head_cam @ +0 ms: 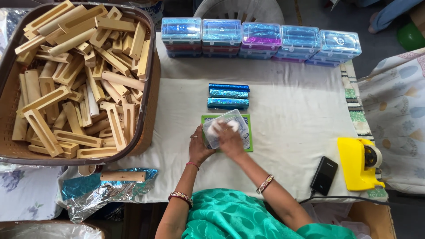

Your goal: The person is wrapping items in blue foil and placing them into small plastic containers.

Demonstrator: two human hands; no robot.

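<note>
Both hands meet over 1 clear plastic box (226,128) near the middle of the worktop (287,132). The left hand (198,148) cups the box's near-left edge, its grip closed on that side wall. The right hand (230,139) lies across the top with the fingers curled down onto the lid; the grip is clamped on the box from above. Something white shows through the clear plastic, but what it is cannot be told. The box rests, tilted, on a green-bordered card (248,132) that lies flat on the white cloth.

Just beyond the card lie 3 blue foil-wrapped bars (228,96), side by side and touching. Farther back, along the worktop's far edge, stands a row of 5 stacks of closed clear boxes (261,37) with blue and purple foil showing inside; judged from these, much of the packing is already done, while the box in hand is not yet in the row.

To the left, a large brown basket (150,88) holds many bare slotted wooden blocks (79,79), apparently work still to come. 1 more wooden block (123,176) lies on crumpled foil sheets (97,194) at the near-left corner. To the right sit a black device (324,175) with a cable and a yellow tape dispenser (359,163).
</note>
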